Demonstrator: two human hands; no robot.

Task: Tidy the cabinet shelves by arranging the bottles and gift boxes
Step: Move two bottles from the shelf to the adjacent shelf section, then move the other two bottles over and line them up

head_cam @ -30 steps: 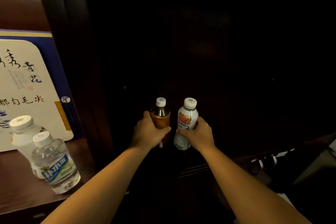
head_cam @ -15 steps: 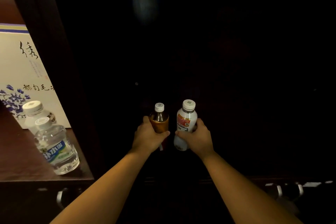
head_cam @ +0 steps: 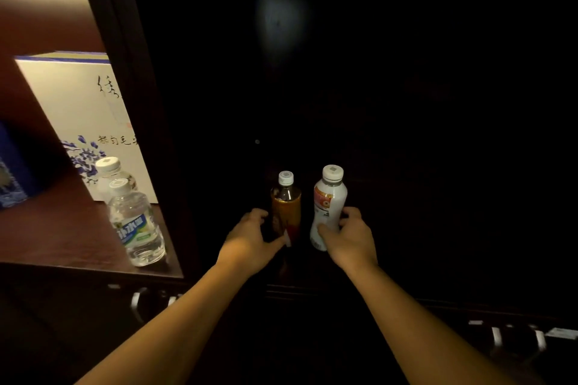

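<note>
1. head view: two bare forearms are extended into a dark cabinet compartment, each hand at a bottle.
2. the left hand (head_cam: 250, 239) is set against the lower body of the brown tea bottle (head_cam: 286, 212); its grip is a loose curl, with the thumb across the bottle's front and the fingers round its left side. whether the hold is firm cannot be told through the motion blur.
3. the right hand (head_cam: 352, 236) is set at the lower body of the white drink bottle (head_cam: 327, 206); its grip is narrow, with the thumb on the front and the fingers curled at the right side.
4. both bottles are seen upright, white-capped, side by side and slightly apart, directly above and between the two grips.
5. the shelf beneath them is too dark to be made out.
6. well left of the left grip, beyond a dark upright panel, a lit wooden shelf (head_cam: 62, 234) is seen.
7. on it a clear water bottle (head_cam: 136, 225) stands near the front edge, with a second water bottle (head_cam: 109, 175) just behind it.
8. behind those, a cream gift box (head_cam: 78, 103) with blue flowers and calligraphy is stood upright.
9. further left, a dark blue box (head_cam: 12, 172) is partly visible at the frame edge.
</note>
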